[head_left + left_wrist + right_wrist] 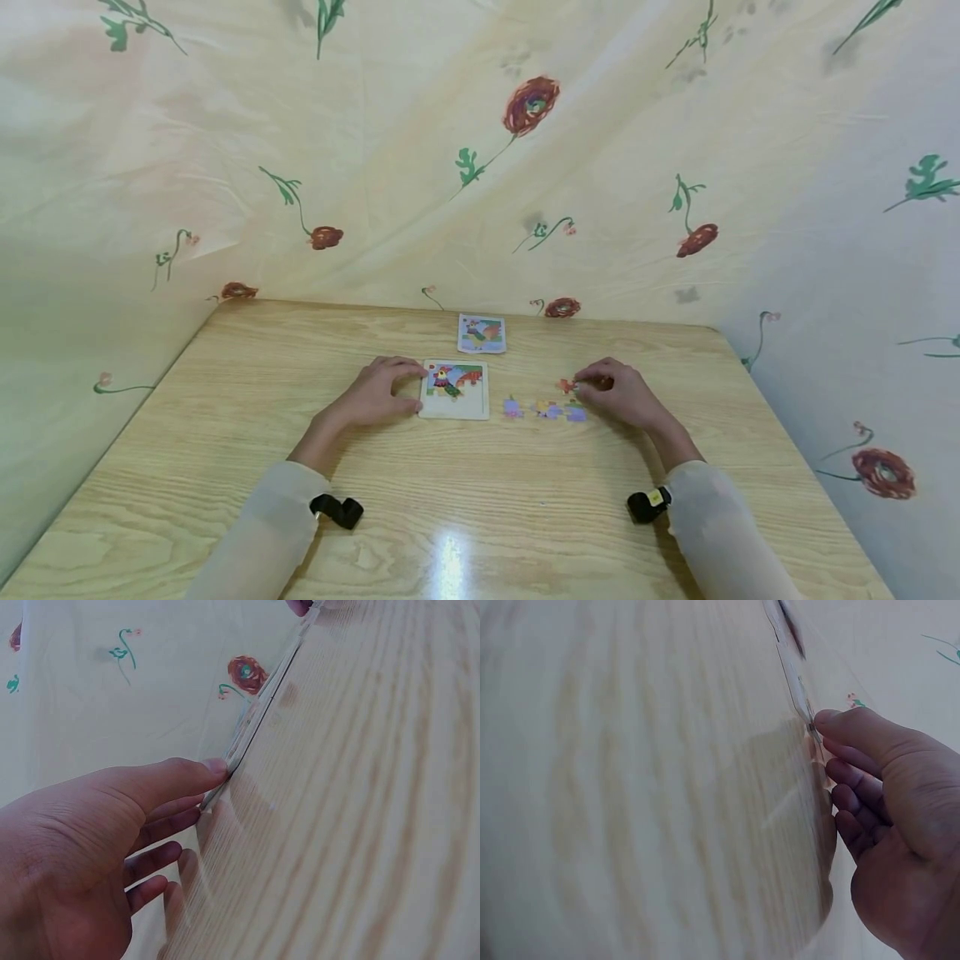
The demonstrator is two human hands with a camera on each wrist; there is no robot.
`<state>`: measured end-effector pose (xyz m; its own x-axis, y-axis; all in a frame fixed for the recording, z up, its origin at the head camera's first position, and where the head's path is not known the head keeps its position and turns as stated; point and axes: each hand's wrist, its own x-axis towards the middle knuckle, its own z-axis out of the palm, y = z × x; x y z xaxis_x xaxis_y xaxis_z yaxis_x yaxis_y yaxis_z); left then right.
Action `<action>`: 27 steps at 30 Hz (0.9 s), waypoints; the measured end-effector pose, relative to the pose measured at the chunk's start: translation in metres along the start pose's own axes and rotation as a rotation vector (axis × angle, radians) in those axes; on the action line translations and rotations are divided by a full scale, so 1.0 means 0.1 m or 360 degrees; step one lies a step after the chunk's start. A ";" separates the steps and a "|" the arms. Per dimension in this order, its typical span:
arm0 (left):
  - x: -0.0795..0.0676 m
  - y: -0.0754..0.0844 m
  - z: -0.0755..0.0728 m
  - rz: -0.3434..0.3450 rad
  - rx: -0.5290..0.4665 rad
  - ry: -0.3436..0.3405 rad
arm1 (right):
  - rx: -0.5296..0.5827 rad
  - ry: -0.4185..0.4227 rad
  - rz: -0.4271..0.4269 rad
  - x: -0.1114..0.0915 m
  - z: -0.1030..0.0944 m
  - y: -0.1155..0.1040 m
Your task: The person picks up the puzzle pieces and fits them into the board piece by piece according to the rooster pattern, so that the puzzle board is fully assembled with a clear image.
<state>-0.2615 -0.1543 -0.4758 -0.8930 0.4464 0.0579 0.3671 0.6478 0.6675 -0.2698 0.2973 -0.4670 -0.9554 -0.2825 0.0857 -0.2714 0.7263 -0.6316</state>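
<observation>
The puzzle board (453, 408) lies on the table, a partly filled rooster picture inside its pale frame. My left hand (378, 392) holds the board's left side, thumb near the lower corner and index finger near the upper one. In the left wrist view, that thumb (214, 766) rests on the board's edge while the other fingers bend loosely below. To the right, my right hand (617, 393) pinches a red puzzle piece (566, 386) between thumb and fingertips. Loose purple puzzle pieces (513, 408) lie between board and right hand, several more (576, 412) right beneath its fingers.
Behind the board lies a square picture card (482, 333) showing the rooster. The wooden table (480, 483) ends at the back against a flowered cloth (390, 167). Each wrist wears a black camera, one on the left (337, 510), one on the right (647, 505).
</observation>
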 end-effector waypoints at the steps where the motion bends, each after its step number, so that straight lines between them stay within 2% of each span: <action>1: 0.00 0.00 0.00 0.0000 0.0003 0.0001 | 0.0001 -0.0003 0.0005 0.00 0.00 0.00; 27: -0.02 0.01 0.00 0.0024 0.0009 -0.0008 | -0.0072 0.0045 -0.0042 0.00 0.05 -0.05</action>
<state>-0.2596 -0.1547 -0.4749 -0.8861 0.4590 0.0644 0.3820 0.6444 0.6625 -0.2681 0.2903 -0.4676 -0.9506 -0.2846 0.1238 -0.3008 0.7465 -0.5936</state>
